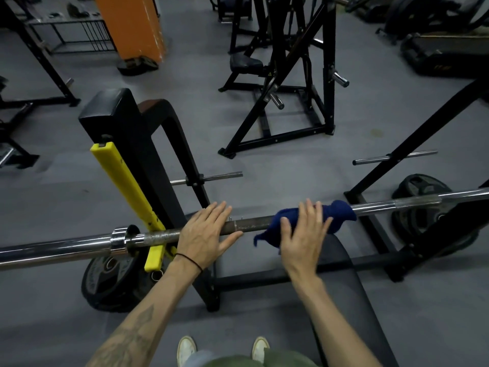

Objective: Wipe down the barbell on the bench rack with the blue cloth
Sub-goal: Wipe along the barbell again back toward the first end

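Barbell (248, 225) is lying under my spread left hand (205, 234), while my flat, open right hand (304, 234) is only pressing the cloth (336, 215), so it is risking slipping off.

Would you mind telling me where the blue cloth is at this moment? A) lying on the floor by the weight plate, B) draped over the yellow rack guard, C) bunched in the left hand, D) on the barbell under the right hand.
D: the blue cloth is draped over the barbell with the right hand pressing on it, while the left hand rests bare on the bar.
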`<state>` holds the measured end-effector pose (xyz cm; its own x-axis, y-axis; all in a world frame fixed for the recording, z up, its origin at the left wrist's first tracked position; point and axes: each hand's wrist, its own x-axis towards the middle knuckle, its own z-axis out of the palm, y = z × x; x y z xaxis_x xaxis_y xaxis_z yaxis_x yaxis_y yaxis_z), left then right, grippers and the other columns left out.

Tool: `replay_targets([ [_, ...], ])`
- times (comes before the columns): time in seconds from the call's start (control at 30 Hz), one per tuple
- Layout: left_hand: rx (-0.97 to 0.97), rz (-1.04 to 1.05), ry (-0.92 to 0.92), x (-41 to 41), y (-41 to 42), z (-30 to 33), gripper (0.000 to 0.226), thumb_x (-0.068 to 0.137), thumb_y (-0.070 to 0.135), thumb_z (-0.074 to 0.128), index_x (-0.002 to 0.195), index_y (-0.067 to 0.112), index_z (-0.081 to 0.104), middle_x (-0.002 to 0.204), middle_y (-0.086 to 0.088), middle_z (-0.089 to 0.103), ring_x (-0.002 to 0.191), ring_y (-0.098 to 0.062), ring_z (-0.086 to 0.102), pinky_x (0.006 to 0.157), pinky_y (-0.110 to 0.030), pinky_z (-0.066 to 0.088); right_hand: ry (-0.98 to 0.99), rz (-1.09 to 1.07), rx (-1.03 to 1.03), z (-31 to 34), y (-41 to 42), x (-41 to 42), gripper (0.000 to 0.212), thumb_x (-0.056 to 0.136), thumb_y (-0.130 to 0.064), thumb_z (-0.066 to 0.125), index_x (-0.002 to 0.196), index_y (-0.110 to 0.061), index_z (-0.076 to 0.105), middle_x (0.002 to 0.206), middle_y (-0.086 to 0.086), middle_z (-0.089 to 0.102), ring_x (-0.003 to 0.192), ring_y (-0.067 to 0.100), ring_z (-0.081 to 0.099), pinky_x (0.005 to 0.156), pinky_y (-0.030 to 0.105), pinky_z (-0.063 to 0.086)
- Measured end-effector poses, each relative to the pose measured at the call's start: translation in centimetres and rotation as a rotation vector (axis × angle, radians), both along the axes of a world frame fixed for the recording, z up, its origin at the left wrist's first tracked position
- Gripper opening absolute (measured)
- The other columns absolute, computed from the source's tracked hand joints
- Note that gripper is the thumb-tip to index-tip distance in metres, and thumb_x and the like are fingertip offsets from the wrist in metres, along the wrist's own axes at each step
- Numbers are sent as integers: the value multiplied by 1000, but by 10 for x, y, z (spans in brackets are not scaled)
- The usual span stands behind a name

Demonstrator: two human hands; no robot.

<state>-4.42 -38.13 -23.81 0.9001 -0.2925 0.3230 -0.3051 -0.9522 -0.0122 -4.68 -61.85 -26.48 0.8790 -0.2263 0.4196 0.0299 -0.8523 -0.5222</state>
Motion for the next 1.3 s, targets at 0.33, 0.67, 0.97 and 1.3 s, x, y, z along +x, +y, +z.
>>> replay_targets([
  [0.33, -36, -66, 53, 0, 6, 5, 75, 99, 70, 23, 142, 17, 55, 143, -2, 57, 134, -19, 52, 110, -37, 40, -37, 164, -180, 0, -38, 1, 64, 111, -50, 26, 151, -6, 50, 159, 11, 46, 154, 24, 32, 129, 52, 9],
  [0.67, -7, -140, -19, 1, 18, -2, 59, 93, 54, 39, 128, 12, 60, 119, -8, 67, 105, -25, 67, 84, -40, 57, -70, 331, -370, 2, -32, -2, 62, 111, -49, 27, 151, -7, 50, 159, 11, 46, 154, 23, 31, 130, 45, 9],
  [0.97, 171, -73, 55, 11, 19, 10, 44, 49, 35, 94, 70, 17, 60, 56, -1, 58, 42, -23, 58, 36, -27, 40, -34, 278, -76, 0, 95, -25, 68, 110, -53, 31, 147, 1, 51, 157, 15, 47, 155, 32, 29, 129, 46, 10],
  [1.3, 56, -92, 677, 41, 21, 34, 31, 87, 54, 61, 100, 26, 66, 96, -2, 72, 89, -25, 69, 76, -33, 54, 8, -113, -30, 7, 25, -3, 68, 110, -52, 27, 138, 1, 59, 147, 19, 56, 148, 35, 38, 128, 48, 16],
])
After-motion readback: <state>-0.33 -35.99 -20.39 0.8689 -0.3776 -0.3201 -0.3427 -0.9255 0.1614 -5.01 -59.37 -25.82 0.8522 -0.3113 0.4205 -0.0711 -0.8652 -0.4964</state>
